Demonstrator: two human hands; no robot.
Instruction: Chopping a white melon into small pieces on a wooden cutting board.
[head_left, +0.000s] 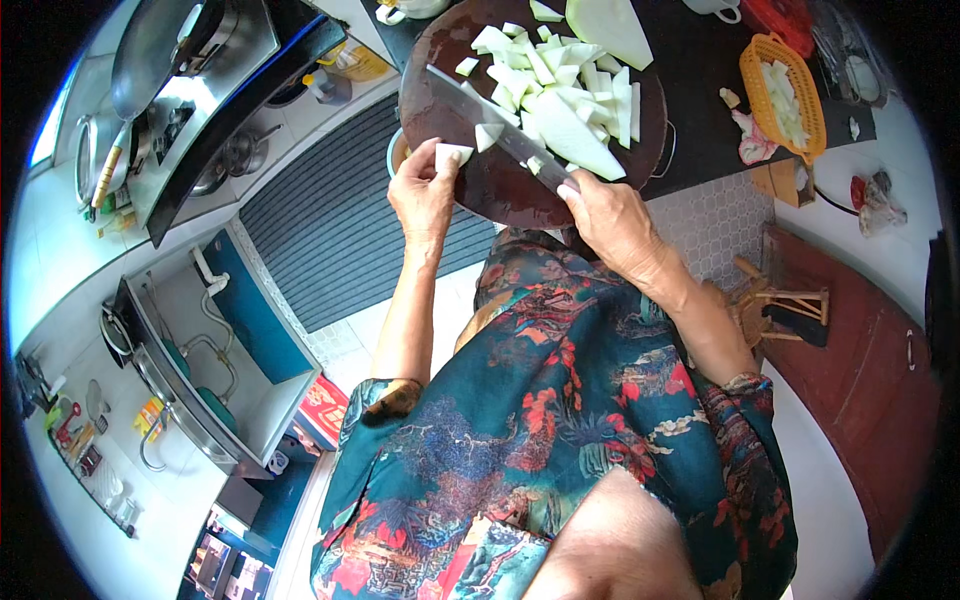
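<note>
My left hand (424, 180) pinches a small pale piece of melon or gourd (453, 155) between thumb and fingers, at the near left of a round dark chopping board (487, 196). In my right hand (609, 217) is the handle of a broad-bladed kitchen knife (469, 105); its blade slants up and left over the board. One cut piece (488, 136) lies against the blade, and a smaller bit (534, 165) sticks to it. Beyond the knife is a heap of pale cut pieces (551, 64) with a large flat slice (574, 135) at its near side. Another big slice (611, 30) lies at the far edge.
The board rests on a dark counter (697, 112). A yellow plastic basket (817, 112) of cut pieces stands to the right, beside a cardboard box (776, 182). A light-rimmed bowl (393, 154) shows partly under the board's left edge. A wooden stool (750, 307) stands lower right.
</note>
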